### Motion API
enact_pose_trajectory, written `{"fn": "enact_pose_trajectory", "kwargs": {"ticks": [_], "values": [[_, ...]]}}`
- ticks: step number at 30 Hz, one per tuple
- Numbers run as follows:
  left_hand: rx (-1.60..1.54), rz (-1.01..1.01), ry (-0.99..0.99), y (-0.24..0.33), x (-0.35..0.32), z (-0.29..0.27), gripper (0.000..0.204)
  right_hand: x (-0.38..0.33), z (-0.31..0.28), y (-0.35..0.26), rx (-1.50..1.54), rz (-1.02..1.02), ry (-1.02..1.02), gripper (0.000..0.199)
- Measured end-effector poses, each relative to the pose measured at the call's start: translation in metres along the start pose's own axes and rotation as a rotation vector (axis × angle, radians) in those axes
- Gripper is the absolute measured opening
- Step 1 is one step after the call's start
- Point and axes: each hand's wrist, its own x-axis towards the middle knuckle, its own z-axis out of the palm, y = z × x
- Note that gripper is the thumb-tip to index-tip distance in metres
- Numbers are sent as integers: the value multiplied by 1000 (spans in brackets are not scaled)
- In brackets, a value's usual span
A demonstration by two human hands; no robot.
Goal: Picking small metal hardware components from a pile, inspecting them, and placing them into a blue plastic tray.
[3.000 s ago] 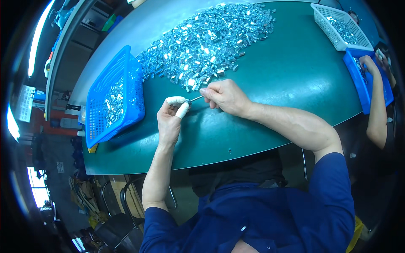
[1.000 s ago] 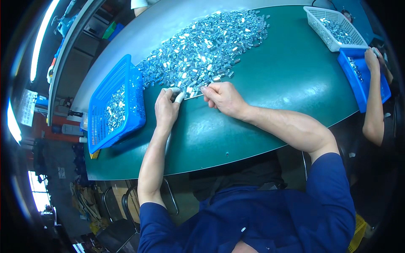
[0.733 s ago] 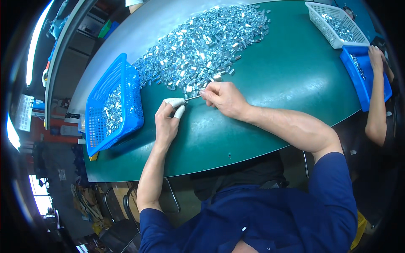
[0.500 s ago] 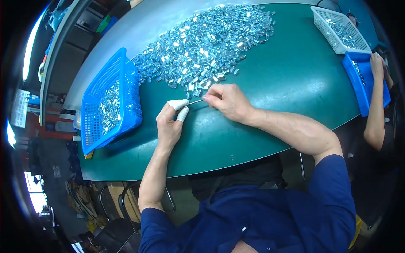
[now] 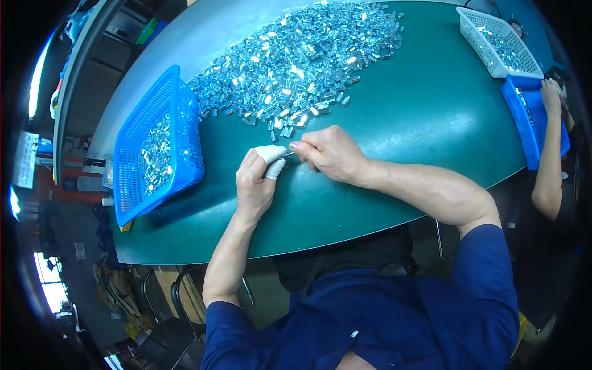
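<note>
In front of the heap of small shiny metal pieces (image 5: pixel 296 61), my two hands meet fingertip to fingertip over the green table. My left hand (image 5: pixel 254 185) wears white covers on its thumb and index finger. Those two fingers are closed in a pinch, and whatever sits between them is too small and hidden to name. My right hand (image 5: pixel 336 155) is closed around a thin metal rod (image 5: pixel 290 153). Only a short length of the rod shows, reaching to the left fingertips; the rest lies inside the right fist.
A blue slotted basket (image 5: pixel 191 154) with metal pieces stands at the left on the green table (image 5: pixel 425 117). Far right are a white basket (image 5: pixel 484 52) of pieces and a blue tray (image 5: pixel 524 132), where another person's hand (image 5: pixel 552 98) rests. A chair (image 5: pixel 179 302) is below left.
My left hand has shifted right and my right hand slightly left, so the fingertips are closer together. Less of the rod shows between them.
</note>
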Motion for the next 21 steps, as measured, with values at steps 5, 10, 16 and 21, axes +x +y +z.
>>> {"fn": "enact_pose_trajectory", "kwargs": {"ticks": [5, 10, 16, 21], "values": [[-84, -69, -7, 12, -1, -1, 17, -2, -2, 4, 140, 3, 8, 38], [-36, -92, -37, 16, -5, -15, 17, -3, 2, 7, 68, -109, -8, 36], [284, -3, 175, 10, 8, -86, 14, 5, -9, 13, 185, -144, 205, 32], [757, 43, 382, 5, 36, -151, 17, 6, -12, 12, 208, -56, 185, 31]]}}
